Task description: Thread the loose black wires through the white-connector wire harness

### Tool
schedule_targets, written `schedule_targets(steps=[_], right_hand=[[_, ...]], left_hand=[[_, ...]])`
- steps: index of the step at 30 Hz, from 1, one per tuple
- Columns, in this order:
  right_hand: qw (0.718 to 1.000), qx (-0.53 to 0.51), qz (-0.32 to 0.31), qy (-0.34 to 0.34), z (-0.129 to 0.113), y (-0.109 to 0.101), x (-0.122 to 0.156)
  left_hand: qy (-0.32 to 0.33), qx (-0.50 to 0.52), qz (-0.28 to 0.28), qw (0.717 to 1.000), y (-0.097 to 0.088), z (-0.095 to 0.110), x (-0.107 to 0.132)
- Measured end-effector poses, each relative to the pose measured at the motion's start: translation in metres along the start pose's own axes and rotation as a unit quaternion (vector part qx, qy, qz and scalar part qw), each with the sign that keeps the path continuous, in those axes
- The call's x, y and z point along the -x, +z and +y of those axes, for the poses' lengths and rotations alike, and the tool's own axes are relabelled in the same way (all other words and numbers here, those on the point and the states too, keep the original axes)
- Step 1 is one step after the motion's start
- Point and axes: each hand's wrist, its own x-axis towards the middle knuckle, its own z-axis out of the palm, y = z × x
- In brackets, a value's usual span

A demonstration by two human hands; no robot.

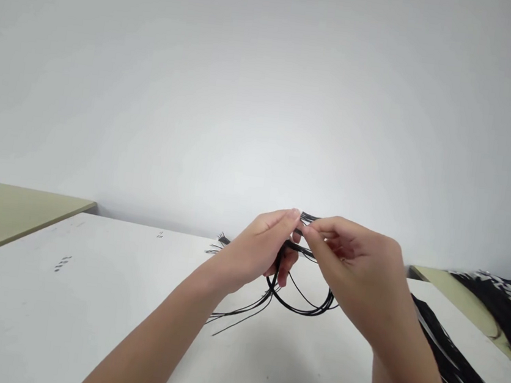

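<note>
Above the white table, my left hand (264,245) is closed around a bundle of thin black wires (304,311). The bundle hangs below the hands in a loop, and several loose ends stick out to the left. My right hand (354,252) pinches at the wires with thumb and forefinger, right beside the left thumb. Dark strands show between the two hands at the top. Exactly which strand the right fingertips grip is too small to make out.
The white table (97,321) reaches back to a pale wall (248,92). A long bundle of black wires (457,368) lies on the right side. Farther right, more black wires with white ends (496,305) rest on a yellowish board. Another yellowish surface (8,212) stands at the left.
</note>
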Motion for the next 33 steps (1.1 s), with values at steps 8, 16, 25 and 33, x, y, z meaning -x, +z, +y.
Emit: schedule_targets(steps=[8, 16, 25, 33], right_hand=[[0.993, 0.112, 0.014, -0.016, 0.005, 0.009, 0.000], [0.997, 0.068, -0.026, 0.032, 0.005, 0.012, 0.001], [0.997, 0.042, -0.045, 0.045, 0.009, 0.011, 0.001], [0.995, 0.014, -0.050, 0.087, 0.004, 0.008, 0.002]], left_hand=[[0.004, -0.052, -0.007, 0.999, 0.003, -0.001, -0.003], [0.015, -0.040, 0.011, 0.999, 0.005, -0.002, -0.003], [0.060, -0.087, 0.083, 0.991, 0.006, -0.009, -0.001], [0.058, -0.126, 0.099, 0.985, 0.009, -0.007, 0.001]])
